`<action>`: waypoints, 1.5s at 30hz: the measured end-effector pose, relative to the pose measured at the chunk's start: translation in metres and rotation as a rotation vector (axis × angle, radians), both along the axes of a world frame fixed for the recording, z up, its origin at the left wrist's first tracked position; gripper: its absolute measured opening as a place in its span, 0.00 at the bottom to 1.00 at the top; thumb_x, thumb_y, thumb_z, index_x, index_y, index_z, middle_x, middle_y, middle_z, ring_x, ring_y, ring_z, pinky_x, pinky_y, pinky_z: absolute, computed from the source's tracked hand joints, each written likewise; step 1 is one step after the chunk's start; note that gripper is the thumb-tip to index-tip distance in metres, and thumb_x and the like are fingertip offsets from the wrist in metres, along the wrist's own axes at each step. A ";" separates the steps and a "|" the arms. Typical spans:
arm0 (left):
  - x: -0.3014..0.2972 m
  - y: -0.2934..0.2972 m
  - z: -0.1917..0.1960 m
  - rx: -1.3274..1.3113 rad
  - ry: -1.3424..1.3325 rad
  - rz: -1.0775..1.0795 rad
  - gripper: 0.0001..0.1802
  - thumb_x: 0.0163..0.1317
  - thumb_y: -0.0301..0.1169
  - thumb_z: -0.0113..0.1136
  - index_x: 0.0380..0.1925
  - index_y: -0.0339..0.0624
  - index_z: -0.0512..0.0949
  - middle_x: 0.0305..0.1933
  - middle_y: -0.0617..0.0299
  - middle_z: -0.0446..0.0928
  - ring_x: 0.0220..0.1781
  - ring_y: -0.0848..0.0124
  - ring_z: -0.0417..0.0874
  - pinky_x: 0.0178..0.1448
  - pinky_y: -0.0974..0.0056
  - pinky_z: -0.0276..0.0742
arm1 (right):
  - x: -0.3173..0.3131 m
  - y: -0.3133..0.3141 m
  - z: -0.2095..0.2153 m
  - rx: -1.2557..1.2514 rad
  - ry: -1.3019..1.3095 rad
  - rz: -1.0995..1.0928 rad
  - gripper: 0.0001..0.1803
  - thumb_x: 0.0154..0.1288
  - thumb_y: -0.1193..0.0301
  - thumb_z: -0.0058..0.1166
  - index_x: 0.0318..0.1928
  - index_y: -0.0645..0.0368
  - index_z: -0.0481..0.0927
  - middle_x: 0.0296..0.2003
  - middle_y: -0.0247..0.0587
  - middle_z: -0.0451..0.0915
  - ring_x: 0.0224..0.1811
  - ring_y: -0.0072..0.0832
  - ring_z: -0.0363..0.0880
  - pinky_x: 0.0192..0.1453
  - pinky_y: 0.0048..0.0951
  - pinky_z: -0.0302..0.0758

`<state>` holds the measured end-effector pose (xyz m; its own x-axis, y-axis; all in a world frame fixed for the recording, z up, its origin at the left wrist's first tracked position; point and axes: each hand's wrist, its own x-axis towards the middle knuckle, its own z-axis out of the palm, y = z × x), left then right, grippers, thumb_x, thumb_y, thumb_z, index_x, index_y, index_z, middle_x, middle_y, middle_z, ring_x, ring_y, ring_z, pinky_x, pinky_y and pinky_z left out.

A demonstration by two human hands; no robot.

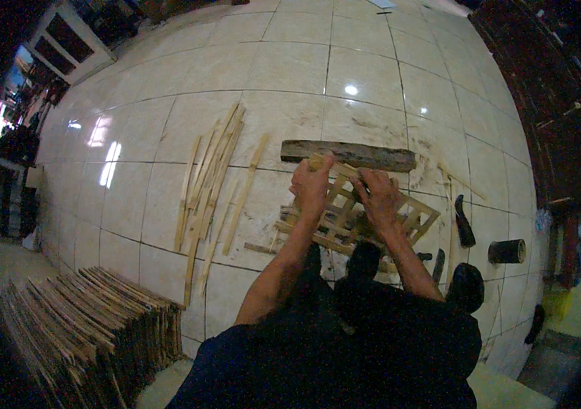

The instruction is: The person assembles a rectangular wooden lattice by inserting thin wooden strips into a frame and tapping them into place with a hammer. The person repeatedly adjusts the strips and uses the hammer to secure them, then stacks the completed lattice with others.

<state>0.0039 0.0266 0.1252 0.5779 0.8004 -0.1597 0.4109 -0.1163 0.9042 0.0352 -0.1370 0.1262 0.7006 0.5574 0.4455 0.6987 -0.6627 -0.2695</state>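
A small lattice of pale crossed strips, apparently split bamboo (pixel 421 205), is tilted up in front of me. My left hand (pixel 312 184) is closed around its far left corner, thumb and fingers pressed on a strip end. Along the same far edge, my right hand (pixel 379 194) has its fingers bent over the strips. Just beyond both hands lies a dark, rough wooden block (pixel 348 154). More strips lie under the lattice near my feet, partly hidden by my arms and the lattice.
Loose long strips (pixel 212 174) lie on the tiled floor to the left. A large stack of flat woven panels (pixel 99 327) stands at the near left. To the right are a dark curved object (pixel 465 221), a blade-like piece (pixel 438 266) and a dark cylinder (pixel 506 251).
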 end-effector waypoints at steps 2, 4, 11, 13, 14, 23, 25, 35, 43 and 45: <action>0.002 0.002 -0.009 0.043 -0.010 0.008 0.33 0.47 0.62 0.64 0.28 0.39 0.80 0.31 0.51 0.81 0.38 0.52 0.81 0.50 0.47 0.68 | 0.004 0.005 -0.002 0.007 0.168 -0.080 0.20 0.66 0.54 0.50 0.51 0.53 0.78 0.46 0.43 0.78 0.50 0.42 0.75 0.57 0.52 0.65; 0.008 0.010 -0.045 0.230 0.037 0.083 0.30 0.48 0.59 0.65 0.29 0.39 0.81 0.30 0.51 0.81 0.37 0.53 0.80 0.49 0.50 0.69 | 0.005 0.013 0.010 -0.013 0.258 -0.051 0.21 0.66 0.53 0.50 0.52 0.52 0.77 0.47 0.43 0.77 0.51 0.42 0.75 0.58 0.53 0.64; 0.008 0.024 -0.038 -0.110 -0.201 -0.165 0.28 0.54 0.53 0.65 0.30 0.34 0.80 0.31 0.54 0.81 0.33 0.62 0.78 0.43 0.59 0.72 | 0.023 -0.014 0.005 -0.089 0.045 -0.151 0.23 0.66 0.52 0.50 0.55 0.51 0.75 0.49 0.47 0.76 0.53 0.46 0.74 0.59 0.49 0.66; 0.007 0.022 -0.027 -0.144 -0.147 -0.199 0.25 0.56 0.50 0.65 0.31 0.33 0.80 0.31 0.56 0.81 0.32 0.68 0.77 0.40 0.62 0.72 | 0.039 -0.035 -0.015 -0.081 0.092 -0.249 0.23 0.66 0.54 0.50 0.55 0.54 0.75 0.49 0.49 0.76 0.52 0.46 0.74 0.58 0.46 0.68; 0.006 0.022 -0.018 -0.163 -0.133 -0.220 0.21 0.58 0.45 0.65 0.32 0.33 0.81 0.29 0.59 0.80 0.31 0.74 0.74 0.38 0.65 0.71 | 0.043 -0.046 -0.020 -0.075 0.115 -0.295 0.23 0.66 0.54 0.51 0.55 0.55 0.75 0.48 0.50 0.76 0.52 0.46 0.74 0.57 0.45 0.68; 0.041 0.048 -0.076 -0.121 -0.175 -0.349 0.19 0.59 0.42 0.64 0.31 0.32 0.81 0.30 0.56 0.80 0.32 0.70 0.76 0.39 0.62 0.72 | 0.029 -0.121 -0.049 0.086 0.462 -0.421 0.27 0.64 0.50 0.51 0.52 0.59 0.77 0.45 0.51 0.78 0.53 0.49 0.72 0.58 0.47 0.67; 0.053 0.050 -0.037 -0.209 -0.100 -0.387 0.22 0.58 0.45 0.64 0.30 0.32 0.81 0.29 0.54 0.80 0.32 0.65 0.78 0.40 0.60 0.72 | 0.024 -0.120 -0.026 -0.010 0.407 -0.400 0.22 0.63 0.51 0.53 0.46 0.57 0.80 0.36 0.46 0.81 0.46 0.44 0.75 0.51 0.45 0.69; 0.063 0.069 0.042 0.543 -0.286 0.048 0.37 0.60 0.54 0.58 0.58 0.34 0.67 0.58 0.45 0.68 0.60 0.54 0.68 0.61 0.54 0.63 | 0.028 -0.090 0.000 0.840 0.543 -0.527 0.22 0.70 0.53 0.47 0.42 0.64 0.75 0.31 0.40 0.76 0.34 0.25 0.70 0.41 0.29 0.69; 0.056 0.066 -0.022 0.554 0.203 -0.431 0.27 0.56 0.59 0.57 0.39 0.46 0.83 0.36 0.57 0.82 0.41 0.60 0.81 0.53 0.60 0.67 | -0.104 0.011 -0.104 1.066 1.279 -0.207 0.24 0.70 0.53 0.49 0.46 0.66 0.77 0.34 0.38 0.77 0.39 0.27 0.76 0.45 0.31 0.74; 0.070 0.104 -0.067 0.851 0.061 -0.587 0.26 0.53 0.59 0.58 0.37 0.51 0.84 0.31 0.57 0.83 0.35 0.59 0.82 0.47 0.58 0.71 | -0.115 0.019 -0.116 0.944 1.580 -0.093 0.24 0.70 0.53 0.48 0.44 0.65 0.77 0.32 0.38 0.77 0.34 0.25 0.77 0.39 0.29 0.75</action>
